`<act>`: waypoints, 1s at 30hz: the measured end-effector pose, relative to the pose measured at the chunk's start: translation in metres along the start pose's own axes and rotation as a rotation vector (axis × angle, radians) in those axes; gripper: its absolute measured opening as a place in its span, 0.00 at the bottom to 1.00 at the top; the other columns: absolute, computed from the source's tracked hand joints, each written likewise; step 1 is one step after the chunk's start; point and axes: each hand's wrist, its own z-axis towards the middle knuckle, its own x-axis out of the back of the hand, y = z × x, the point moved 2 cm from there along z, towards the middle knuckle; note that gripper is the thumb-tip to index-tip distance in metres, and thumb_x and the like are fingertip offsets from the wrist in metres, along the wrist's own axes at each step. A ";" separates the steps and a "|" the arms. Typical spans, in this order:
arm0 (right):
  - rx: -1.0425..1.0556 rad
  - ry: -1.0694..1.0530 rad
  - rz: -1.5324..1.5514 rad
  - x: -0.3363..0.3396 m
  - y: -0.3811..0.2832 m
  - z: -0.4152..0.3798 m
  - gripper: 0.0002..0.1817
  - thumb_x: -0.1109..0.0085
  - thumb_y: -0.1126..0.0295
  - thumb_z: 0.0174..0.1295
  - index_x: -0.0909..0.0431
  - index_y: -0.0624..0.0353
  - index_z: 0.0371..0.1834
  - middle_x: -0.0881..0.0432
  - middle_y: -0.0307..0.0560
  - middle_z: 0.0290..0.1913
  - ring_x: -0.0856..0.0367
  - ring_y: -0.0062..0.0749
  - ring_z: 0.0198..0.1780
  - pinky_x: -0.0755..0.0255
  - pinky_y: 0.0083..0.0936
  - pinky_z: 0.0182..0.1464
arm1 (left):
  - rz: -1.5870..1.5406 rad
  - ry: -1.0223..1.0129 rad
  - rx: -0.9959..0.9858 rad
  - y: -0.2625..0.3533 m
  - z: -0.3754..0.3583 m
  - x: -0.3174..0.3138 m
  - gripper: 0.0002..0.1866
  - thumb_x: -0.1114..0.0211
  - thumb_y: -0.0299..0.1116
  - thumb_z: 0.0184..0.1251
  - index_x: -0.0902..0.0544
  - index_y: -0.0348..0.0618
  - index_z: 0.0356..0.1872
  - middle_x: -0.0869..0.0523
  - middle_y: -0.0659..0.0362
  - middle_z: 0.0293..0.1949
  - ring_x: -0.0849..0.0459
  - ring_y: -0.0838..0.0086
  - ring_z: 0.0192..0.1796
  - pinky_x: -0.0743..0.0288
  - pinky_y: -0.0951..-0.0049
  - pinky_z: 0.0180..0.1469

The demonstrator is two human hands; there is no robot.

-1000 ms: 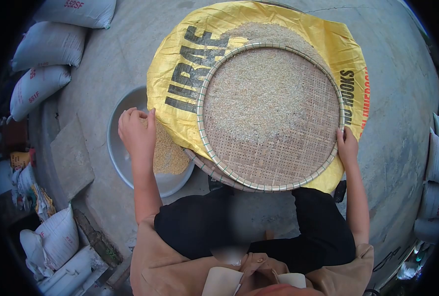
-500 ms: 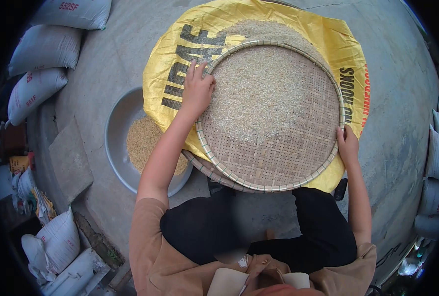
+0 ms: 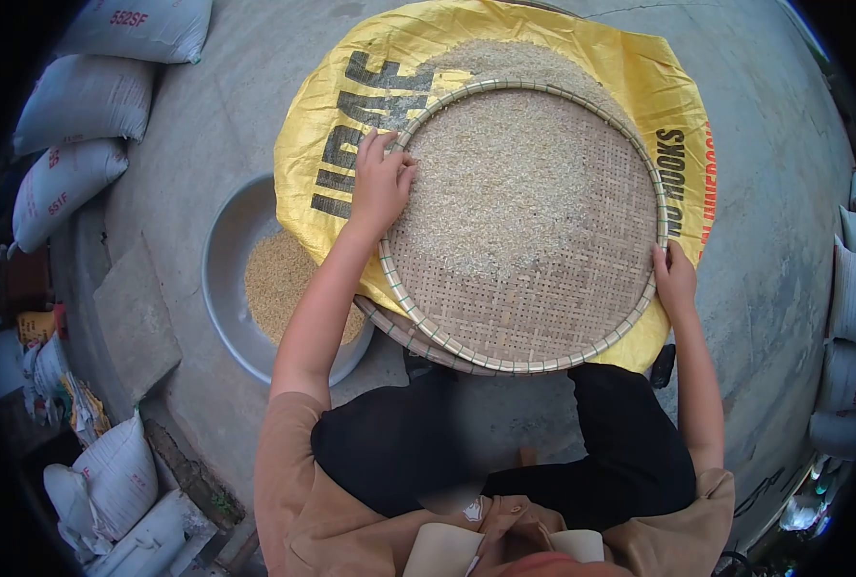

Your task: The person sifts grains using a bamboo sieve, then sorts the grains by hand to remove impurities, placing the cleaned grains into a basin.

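A round woven bamboo winnowing basket (image 3: 534, 322) lies in front of me, and pale grain (image 3: 510, 183) covers much of its upper and left part. My left hand (image 3: 380, 188) is at the basket's upper left rim, with its fingers bent around the edge. On the lower right side, my right hand (image 3: 676, 281) grips the rim, its fingers partly hidden underneath. Beneath the basket is a yellow printed sack (image 3: 313, 125), bearing more pale grain (image 3: 543, 62) beyond the far rim. Another woven rim (image 3: 404, 332) shows below the sack at the lower left.
A metal basin (image 3: 224, 317) holding golden grain (image 3: 279, 284) stands left of the sack on the concrete floor (image 3: 774, 221). Full white sacks (image 3: 87, 101) are stacked at the left, with more sacks (image 3: 849, 375) along the right edge. My bent legs (image 3: 390, 442) are close below the basket.
The whole view has shifted slightly. Both hands stay at the basket's rim, and the grain looks unchanged.
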 end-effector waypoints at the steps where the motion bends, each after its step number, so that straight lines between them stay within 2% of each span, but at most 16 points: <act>1: -0.002 0.001 0.000 0.001 0.000 0.000 0.18 0.48 0.54 0.64 0.23 0.59 0.41 0.21 0.50 0.25 0.21 0.43 0.27 0.30 0.35 0.32 | -0.037 0.037 0.028 0.001 -0.003 0.005 0.04 0.36 0.28 0.57 0.19 0.42 0.33 0.28 0.49 0.59 0.39 0.51 0.67 0.41 0.55 0.65; 5: 0.001 0.035 0.024 -0.003 0.006 0.001 0.18 0.48 0.54 0.64 0.23 0.59 0.40 0.21 0.50 0.25 0.22 0.42 0.27 0.30 0.35 0.32 | -0.169 0.143 0.195 -0.004 -0.036 0.033 0.05 0.37 0.30 0.61 0.19 0.40 0.34 0.28 0.49 0.60 0.31 0.56 0.62 0.39 0.62 0.64; 7: -0.005 0.030 0.017 0.000 0.001 -0.001 0.18 0.48 0.54 0.64 0.23 0.60 0.40 0.21 0.50 0.25 0.22 0.42 0.27 0.30 0.34 0.32 | -0.860 0.207 0.571 -0.005 -0.058 0.050 0.06 0.40 0.31 0.65 0.20 0.38 0.35 0.24 0.52 0.55 0.25 0.66 0.55 0.34 0.70 0.58; 8: -0.002 0.024 0.024 0.000 0.000 -0.001 0.18 0.48 0.54 0.64 0.23 0.60 0.40 0.21 0.50 0.25 0.22 0.42 0.27 0.30 0.34 0.32 | -0.851 0.208 0.574 0.000 -0.063 0.063 0.06 0.40 0.31 0.65 0.20 0.38 0.35 0.24 0.52 0.55 0.25 0.66 0.55 0.34 0.70 0.58; 10: 0.017 0.022 -0.001 0.001 0.001 0.000 0.18 0.48 0.54 0.64 0.23 0.59 0.40 0.21 0.50 0.25 0.22 0.42 0.27 0.30 0.35 0.32 | -1.208 0.257 0.858 0.004 -0.072 0.083 0.08 0.46 0.32 0.71 0.22 0.38 0.37 0.19 0.56 0.45 0.22 0.73 0.49 0.29 0.72 0.49; 11: 0.026 0.022 0.006 0.000 0.001 0.000 0.18 0.48 0.54 0.64 0.23 0.59 0.40 0.21 0.50 0.25 0.22 0.42 0.27 0.30 0.35 0.32 | -1.201 0.267 0.855 0.001 -0.076 0.089 0.08 0.46 0.32 0.71 0.22 0.38 0.37 0.19 0.56 0.45 0.22 0.73 0.49 0.29 0.72 0.49; 14: 0.030 0.044 0.013 -0.001 0.003 0.000 0.17 0.48 0.54 0.64 0.23 0.59 0.39 0.21 0.50 0.25 0.22 0.42 0.27 0.30 0.35 0.31 | -1.705 0.239 0.809 -0.008 -0.080 0.088 0.12 0.55 0.35 0.74 0.25 0.40 0.38 0.20 0.58 0.32 0.21 0.74 0.38 0.30 0.76 0.34; 15: 0.031 0.043 0.015 0.000 0.003 0.000 0.17 0.48 0.54 0.64 0.23 0.59 0.39 0.21 0.50 0.24 0.22 0.42 0.27 0.30 0.34 0.31 | -1.700 0.242 0.806 -0.009 -0.079 0.087 0.12 0.55 0.35 0.74 0.25 0.40 0.38 0.20 0.58 0.32 0.21 0.74 0.38 0.30 0.76 0.34; 17: 0.034 0.044 0.017 -0.001 0.002 -0.001 0.17 0.48 0.54 0.64 0.23 0.59 0.39 0.22 0.50 0.24 0.22 0.42 0.26 0.30 0.34 0.31 | -2.005 0.186 0.703 -0.009 -0.076 0.084 0.12 0.54 0.36 0.73 0.24 0.41 0.38 0.20 0.58 0.30 0.23 0.73 0.34 0.33 0.77 0.32; 21: 0.031 0.043 0.009 -0.001 0.004 0.001 0.18 0.48 0.54 0.64 0.23 0.59 0.41 0.21 0.50 0.25 0.22 0.42 0.27 0.30 0.34 0.31 | -2.091 0.131 0.539 -0.032 -0.085 0.097 0.12 0.52 0.38 0.71 0.25 0.41 0.36 0.23 0.60 0.26 0.26 0.73 0.31 0.37 0.76 0.29; 23: 0.021 0.048 0.008 -0.001 0.005 0.000 0.18 0.48 0.54 0.64 0.23 0.59 0.41 0.21 0.49 0.25 0.22 0.41 0.27 0.30 0.34 0.32 | -0.824 0.455 0.958 -0.052 -0.096 0.121 0.18 0.49 0.44 0.69 0.24 0.38 0.45 0.20 0.49 0.42 0.25 0.61 0.50 0.29 0.63 0.45; 24: 0.017 0.040 0.005 0.000 0.005 0.000 0.18 0.48 0.54 0.64 0.23 0.59 0.42 0.21 0.49 0.25 0.22 0.41 0.27 0.30 0.34 0.32 | -0.823 0.446 0.956 -0.051 -0.099 0.124 0.18 0.49 0.44 0.69 0.24 0.38 0.45 0.20 0.49 0.42 0.25 0.61 0.50 0.29 0.63 0.45; 26: 0.009 0.031 0.010 0.000 0.004 0.000 0.18 0.48 0.54 0.64 0.23 0.59 0.42 0.21 0.49 0.25 0.22 0.41 0.27 0.30 0.34 0.32 | 0.767 0.175 0.815 -0.044 -0.102 0.140 0.28 0.45 0.50 0.65 0.27 0.36 0.56 0.38 0.41 0.66 0.48 0.47 0.71 0.46 0.37 0.63; 27: 0.005 0.013 0.005 0.000 0.004 0.000 0.18 0.49 0.54 0.64 0.23 0.59 0.42 0.21 0.49 0.25 0.21 0.41 0.27 0.30 0.34 0.32 | 0.771 0.176 0.810 -0.045 -0.102 0.140 0.28 0.45 0.50 0.65 0.27 0.36 0.56 0.38 0.41 0.66 0.48 0.47 0.71 0.46 0.37 0.63; 29: -0.005 0.003 0.003 -0.001 0.003 0.000 0.18 0.49 0.54 0.64 0.23 0.59 0.42 0.21 0.50 0.26 0.21 0.41 0.28 0.30 0.34 0.32 | 0.544 0.060 0.962 -0.048 -0.101 0.132 0.35 0.40 0.53 0.61 0.32 0.39 0.64 0.61 0.44 0.73 0.73 0.44 0.74 0.72 0.27 0.64; 30: 0.000 0.015 0.014 -0.001 0.003 0.000 0.18 0.49 0.54 0.64 0.23 0.59 0.42 0.21 0.50 0.26 0.21 0.42 0.28 0.30 0.35 0.32 | 0.541 0.059 0.955 -0.044 -0.098 0.127 0.35 0.40 0.53 0.61 0.32 0.39 0.64 0.61 0.44 0.73 0.73 0.44 0.74 0.72 0.27 0.64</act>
